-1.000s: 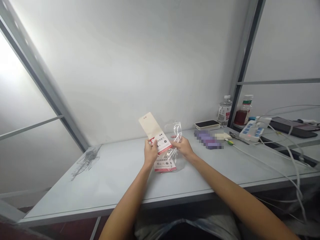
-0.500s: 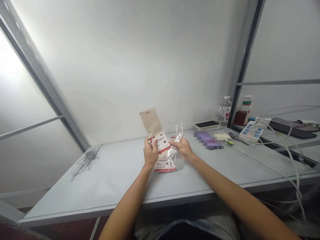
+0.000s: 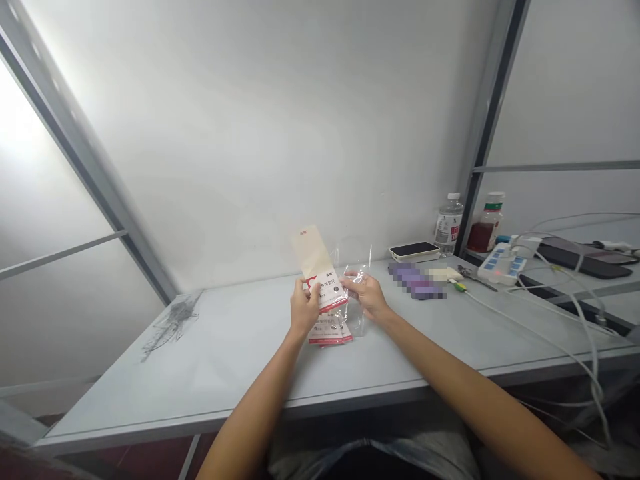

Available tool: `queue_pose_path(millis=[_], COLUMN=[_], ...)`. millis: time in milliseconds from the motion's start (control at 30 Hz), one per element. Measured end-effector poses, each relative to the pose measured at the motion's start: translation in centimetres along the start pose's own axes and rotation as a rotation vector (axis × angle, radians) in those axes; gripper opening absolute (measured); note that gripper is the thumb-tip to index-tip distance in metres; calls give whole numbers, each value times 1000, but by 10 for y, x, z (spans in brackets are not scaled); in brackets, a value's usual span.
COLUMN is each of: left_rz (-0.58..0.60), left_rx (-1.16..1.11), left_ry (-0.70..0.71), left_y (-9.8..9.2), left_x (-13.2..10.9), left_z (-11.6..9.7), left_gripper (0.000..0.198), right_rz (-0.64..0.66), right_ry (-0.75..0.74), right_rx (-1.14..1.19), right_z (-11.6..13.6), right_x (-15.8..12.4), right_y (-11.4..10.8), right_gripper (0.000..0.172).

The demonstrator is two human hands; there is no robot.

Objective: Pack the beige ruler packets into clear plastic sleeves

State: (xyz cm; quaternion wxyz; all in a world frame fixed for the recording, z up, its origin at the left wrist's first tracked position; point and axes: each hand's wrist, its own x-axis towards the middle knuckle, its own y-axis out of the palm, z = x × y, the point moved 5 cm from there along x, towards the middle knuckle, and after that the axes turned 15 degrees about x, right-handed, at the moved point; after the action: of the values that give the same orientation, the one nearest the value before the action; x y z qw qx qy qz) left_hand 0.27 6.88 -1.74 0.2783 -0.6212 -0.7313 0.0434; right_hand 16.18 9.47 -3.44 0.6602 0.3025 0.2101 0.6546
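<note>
My left hand (image 3: 305, 308) is closed on a printed packet (image 3: 330, 288), white with red trim and Chinese lettering. Its long beige flap (image 3: 311, 248) points up and to the left. In my right hand (image 3: 369, 296) is a clear plastic bag (image 3: 358, 259), pinched between the fingers beside the packet's right edge. Glare on the film hides whether the packet's edge is inside the bag or only next to it. Below both hands, more packets (image 3: 327, 330) of the same print lie overlapped on the desk.
On the grey desk (image 3: 240, 360), a dark crumpled bundle (image 3: 175, 320) lies at left. To the right are a phone (image 3: 414, 251), a blurred purple item (image 3: 417, 280), a water bottle (image 3: 449, 227), pliers (image 3: 477, 278), a power strip (image 3: 503, 262) and trailing white cables (image 3: 540, 339).
The packet in my left hand has shifted right and slightly down, closer to the bag. Its flap has moved the same way. My right hand has stayed nearly in place while the bag's film changed shape.
</note>
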Motion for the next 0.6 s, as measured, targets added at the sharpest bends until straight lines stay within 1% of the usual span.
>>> queue_pose_path(millis=[100, 200, 333, 467, 600], left_rz=[79, 187, 317, 353, 365], left_rx=[31, 64, 49, 40, 54], left_ry=[35, 16, 8, 29, 2], left_y=[6, 12, 14, 8, 6], left_x=[0, -1, -1, 0, 1], left_z=[2, 4, 2, -1, -1], left_gripper=[31, 32, 33, 32, 32], right_rz=[6, 16, -28, -51, -75], right_ry=[30, 47, 34, -10, -41], right_rx=[-15, 17, 44, 55, 54], right_z=[-2, -2, 0, 5, 8], right_x=[-1, 0, 6, 11, 11], right_y=[1, 1, -5, -10, -11], right_gripper=[41, 42, 40, 36, 35])
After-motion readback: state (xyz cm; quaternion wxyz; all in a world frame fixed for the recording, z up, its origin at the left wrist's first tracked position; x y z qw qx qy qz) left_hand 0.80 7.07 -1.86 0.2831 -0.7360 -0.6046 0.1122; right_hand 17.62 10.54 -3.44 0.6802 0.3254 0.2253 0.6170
